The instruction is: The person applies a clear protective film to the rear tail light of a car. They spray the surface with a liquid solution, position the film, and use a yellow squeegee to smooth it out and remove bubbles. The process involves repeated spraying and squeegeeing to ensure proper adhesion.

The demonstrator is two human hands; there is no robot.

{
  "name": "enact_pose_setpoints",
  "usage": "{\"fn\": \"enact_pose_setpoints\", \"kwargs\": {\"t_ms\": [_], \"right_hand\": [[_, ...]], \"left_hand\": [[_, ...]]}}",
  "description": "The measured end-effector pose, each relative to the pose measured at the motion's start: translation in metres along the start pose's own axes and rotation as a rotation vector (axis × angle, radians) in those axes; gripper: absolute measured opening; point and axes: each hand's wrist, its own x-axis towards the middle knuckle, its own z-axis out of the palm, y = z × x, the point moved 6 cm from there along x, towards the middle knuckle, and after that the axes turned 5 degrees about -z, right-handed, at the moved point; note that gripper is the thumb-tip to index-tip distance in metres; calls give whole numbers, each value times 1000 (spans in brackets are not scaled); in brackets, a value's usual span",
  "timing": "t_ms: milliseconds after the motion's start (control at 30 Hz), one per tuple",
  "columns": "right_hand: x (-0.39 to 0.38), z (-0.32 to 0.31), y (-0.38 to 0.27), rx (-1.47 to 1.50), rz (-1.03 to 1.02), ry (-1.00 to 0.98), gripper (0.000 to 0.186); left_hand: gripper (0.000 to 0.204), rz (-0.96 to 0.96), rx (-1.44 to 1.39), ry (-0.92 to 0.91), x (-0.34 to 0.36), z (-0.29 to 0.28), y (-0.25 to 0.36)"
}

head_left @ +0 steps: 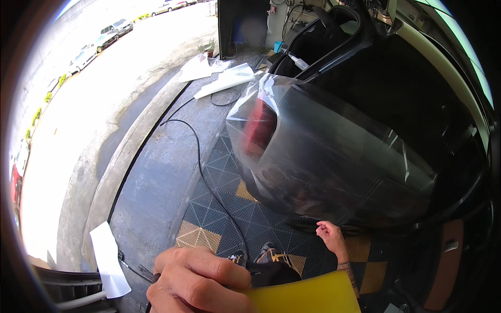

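My left hand (195,276) is raised close to the camera at the lower edge, closed on a yellow, flat flexible squeegee (305,295). My right hand (330,237) is farther right, just below a dark car body panel, with its fingers loosely curled, slightly apart and holding nothing. A large clear film (334,151) lies over that panel and over a red tail light (261,125), with creases at its top corner. Whether the right fingertips touch the film or panel, I cannot tell.
An open car hatch (360,31) is at the upper right. White sheets (224,81) and a black cable (198,156) lie on the floor; another white sheet (109,261) is at lower left. My shoes stand on floor tiles (209,182). Outside, several parked cars (104,39) line a wall.
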Motion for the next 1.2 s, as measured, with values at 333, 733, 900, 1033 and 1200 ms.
{"fn": "enact_pose_setpoints", "kwargs": {"t_ms": [333, 733, 900, 1033, 1200], "right_hand": [[218, -36, -170, 215, -393, 231, 15], [428, -5, -188, 15, -380, 736, 15], [452, -2, -210, 116, -166, 830, 27], [461, -4, -215, 374, -172, 771, 24], [462, -8, -223, 521, -190, 576, 19]], "left_hand": [[27, -792, 636, 283, -50, -158, -378], [30, -1329, -227, -30, -116, -151, -574], [26, -1074, -276, -125, -101, -164, -563], [23, -984, -361, -172, -92, -168, -565], [20, -955, -399, -238, -75, -179, -565]]}}
